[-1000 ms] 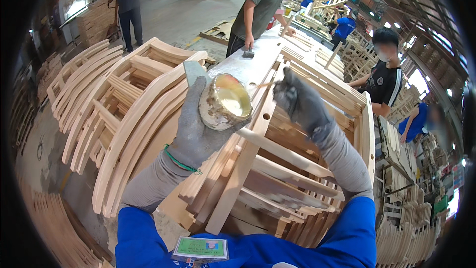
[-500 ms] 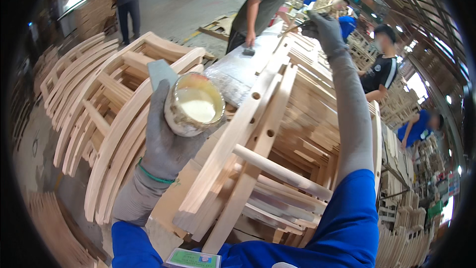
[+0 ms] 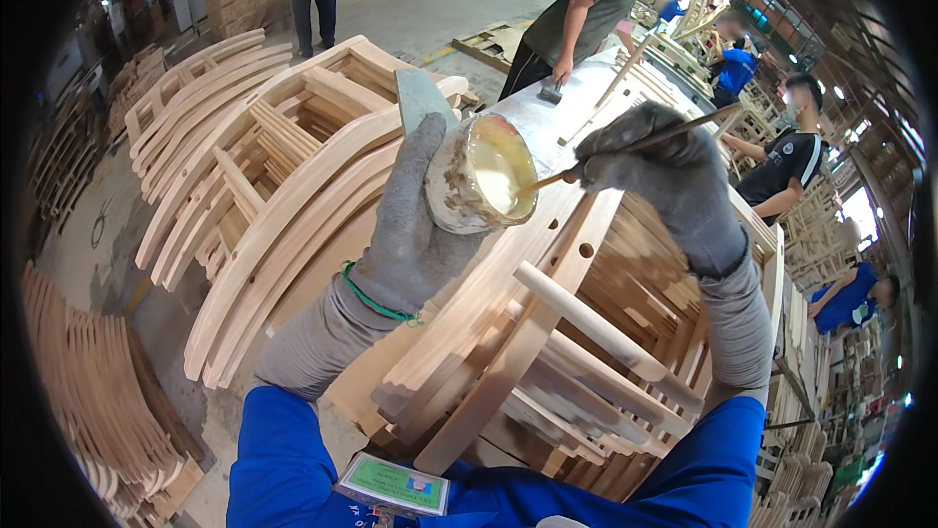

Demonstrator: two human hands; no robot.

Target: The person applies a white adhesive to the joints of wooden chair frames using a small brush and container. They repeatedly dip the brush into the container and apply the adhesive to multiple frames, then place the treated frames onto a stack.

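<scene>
Holding the glue cup (image 3: 476, 174) in our left hand (image 3: 415, 225), fingers wrapped round its crusted wall, we judge it light but spillable; our right hand (image 3: 664, 171) pinches the thin stick (image 3: 635, 144), tip dipped inside, above the chair frame (image 3: 528, 333).

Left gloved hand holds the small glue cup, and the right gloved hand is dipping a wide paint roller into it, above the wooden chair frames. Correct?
Not quite. The head view shows the right hand dipping a thin stick, not a paint roller, into the glue cup. The rest stands: the left hand holds the cup above the wooden chair frames.
</scene>
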